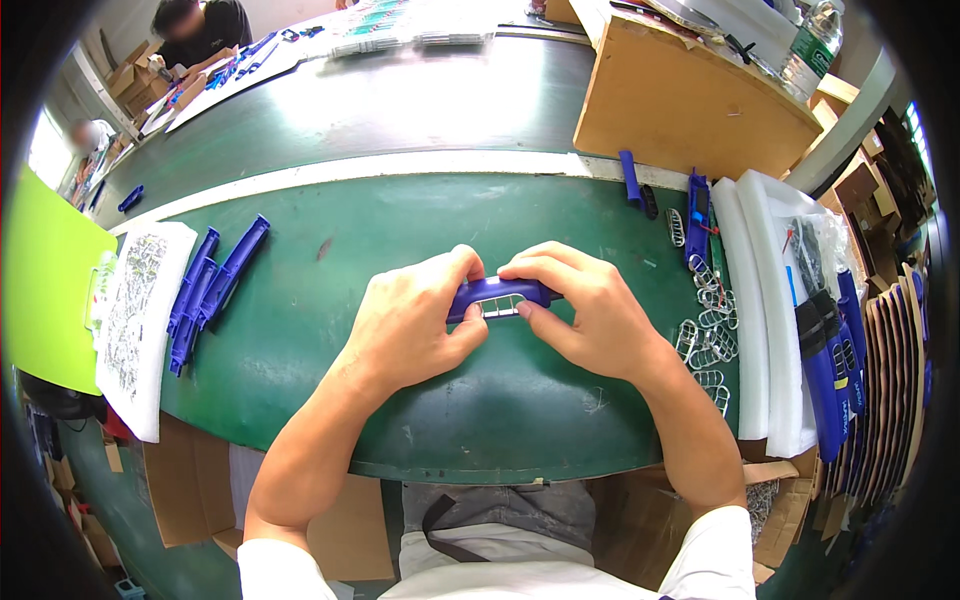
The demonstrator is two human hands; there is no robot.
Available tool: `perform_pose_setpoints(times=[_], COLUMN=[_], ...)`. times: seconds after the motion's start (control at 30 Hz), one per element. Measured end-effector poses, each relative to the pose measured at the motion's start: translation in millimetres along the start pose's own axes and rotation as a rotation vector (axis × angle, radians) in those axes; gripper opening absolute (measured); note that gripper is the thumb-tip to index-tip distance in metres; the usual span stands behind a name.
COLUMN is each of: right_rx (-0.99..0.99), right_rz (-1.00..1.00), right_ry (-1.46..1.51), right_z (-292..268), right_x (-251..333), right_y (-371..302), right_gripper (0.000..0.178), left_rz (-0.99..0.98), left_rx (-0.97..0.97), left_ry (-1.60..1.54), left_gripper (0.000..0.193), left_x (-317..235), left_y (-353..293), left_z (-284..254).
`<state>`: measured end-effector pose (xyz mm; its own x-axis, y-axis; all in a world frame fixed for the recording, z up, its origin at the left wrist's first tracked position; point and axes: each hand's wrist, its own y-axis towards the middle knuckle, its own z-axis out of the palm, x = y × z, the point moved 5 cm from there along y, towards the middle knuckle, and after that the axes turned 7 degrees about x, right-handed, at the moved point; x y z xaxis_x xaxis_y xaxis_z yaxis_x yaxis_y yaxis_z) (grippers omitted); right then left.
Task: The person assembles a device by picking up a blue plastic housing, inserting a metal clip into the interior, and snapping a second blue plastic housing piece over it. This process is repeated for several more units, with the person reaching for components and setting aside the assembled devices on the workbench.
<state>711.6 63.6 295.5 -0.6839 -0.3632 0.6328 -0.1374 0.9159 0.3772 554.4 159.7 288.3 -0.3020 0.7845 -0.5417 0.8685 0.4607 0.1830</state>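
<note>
Above the middle of the green table I hold a blue plastic housing (pixel 490 287) crosswise, its long side towards me. A slotted silvery metal frame (pixel 500 307) sits in the opening on its near side. My left hand (pixel 405 315) pinches the housing's left end between thumb and fingers, the thumb touching the frame. At the other end, my right hand (pixel 598 308) grips with fingers on top and thumb at the frame's right edge. Several loose metal frames (pixel 712 345) lie in a heap to the right. Several long blue housing parts (pixel 232 272) rest at the left.
A white foam pad (pixel 160 310) with small metal pieces borders the left side, beside a lime-green panel (pixel 50 290). Upright foam slabs (pixel 775 320) edge the right. Behind stand a wooden box (pixel 690 110) and a dark belt surface (pixel 400 105). A person (pixel 205 35) works far left.
</note>
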Motion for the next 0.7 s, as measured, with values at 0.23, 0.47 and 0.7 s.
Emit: perform_pose_setpoints(times=[0.23, 0.47, 0.7], right_rx=[-0.043, 0.039, 0.076], right_rz=[0.317, 0.238, 0.219], right_ry=[0.235, 0.261, 0.28], right_z=[-2, -3, 4], right_x=[-13, -10, -7], right_y=[-2, -1, -1], right_gripper=[0.023, 0.028, 0.028], left_rz=[0.168, 0.093, 0.084], left_rx=[-0.147, -0.034, 0.034], left_ry=[-0.06, 0.095, -0.057], left_gripper=[0.032, 0.021, 0.017], left_x=[-2, -1, 2], left_y=[-1, 0, 1], left_z=[-3, 6, 6])
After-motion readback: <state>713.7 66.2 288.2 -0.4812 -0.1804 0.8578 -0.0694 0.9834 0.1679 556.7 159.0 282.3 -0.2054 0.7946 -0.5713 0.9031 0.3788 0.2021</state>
